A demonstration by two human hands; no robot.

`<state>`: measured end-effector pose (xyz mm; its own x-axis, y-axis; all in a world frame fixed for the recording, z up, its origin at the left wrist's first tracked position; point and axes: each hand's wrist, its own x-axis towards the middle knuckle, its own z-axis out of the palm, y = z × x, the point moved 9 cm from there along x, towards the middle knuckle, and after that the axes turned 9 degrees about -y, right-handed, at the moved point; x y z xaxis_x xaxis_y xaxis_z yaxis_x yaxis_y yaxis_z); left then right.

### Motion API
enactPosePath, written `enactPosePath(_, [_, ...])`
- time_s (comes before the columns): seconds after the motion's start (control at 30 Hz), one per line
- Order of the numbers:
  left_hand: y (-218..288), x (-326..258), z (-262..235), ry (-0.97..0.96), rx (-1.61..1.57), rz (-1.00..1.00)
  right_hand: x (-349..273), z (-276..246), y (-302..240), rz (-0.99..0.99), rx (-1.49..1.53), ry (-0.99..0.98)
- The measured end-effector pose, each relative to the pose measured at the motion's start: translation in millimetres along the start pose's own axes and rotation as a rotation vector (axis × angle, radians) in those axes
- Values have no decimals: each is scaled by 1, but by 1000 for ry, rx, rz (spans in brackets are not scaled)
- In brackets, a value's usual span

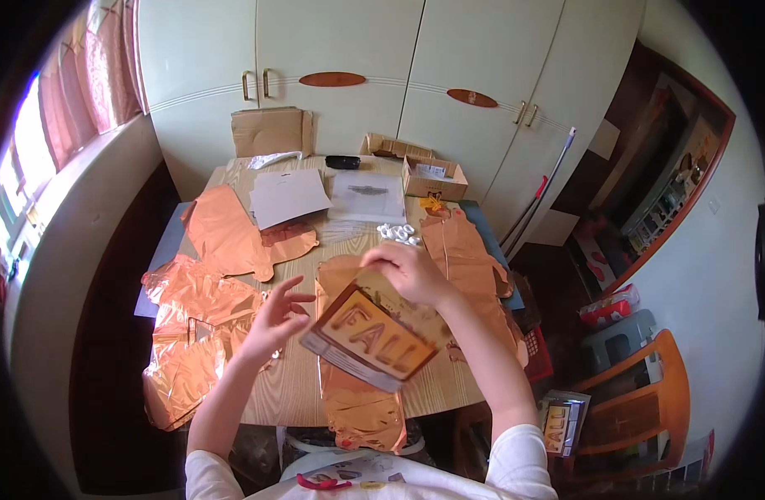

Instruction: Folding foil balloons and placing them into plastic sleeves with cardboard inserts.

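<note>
My right hand [409, 271] grips the upper edge of a flat printed package [374, 337], which hangs tilted over the near middle of the table and is blurred by motion. It bears a picture of orange letters. Just left of the package, my left hand [278, 318] is raised with its fingers apart and nothing in them. Beneath the package lies a flat copper foil balloon [361, 414], partly covered by it. More flat foil balloons, one matt [220, 229] and one shiny and crumpled [190, 312], spread on the left. Others [461, 250] lie to the right.
White rings [397, 234], white cards [290, 200] and clear plastic bags [367, 204] lie farther back. A small cardboard box [449, 185] and a black object [342, 162] stand at the far edge. Another printed package [559, 427] rests by a wooden chair [667, 400] at right.
</note>
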<state>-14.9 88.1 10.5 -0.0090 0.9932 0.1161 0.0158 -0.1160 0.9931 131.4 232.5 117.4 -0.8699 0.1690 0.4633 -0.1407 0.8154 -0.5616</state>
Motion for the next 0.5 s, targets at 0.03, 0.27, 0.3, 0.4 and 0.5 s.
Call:
enactPosePath(0.03, [7,4,1,-56,-53,-1,11,1,-13,-49,-76,-55])
enactPosePath(0.27, [-17,10,6,43,79,-83,37,35,-68,-241,-434,-34])
enactPosePath(0.3, [-24,6,-2,110,57,-87,30,38,-77,-317,-491,40])
enactPosePath(0.4, [-54,4,-7,204,-67,-124,-20,72,-34,-259,-418,-185])
enactPosePath(0.5, [-103,3,-18,253,37,-148,-81,110,14,-151,-328,-368])
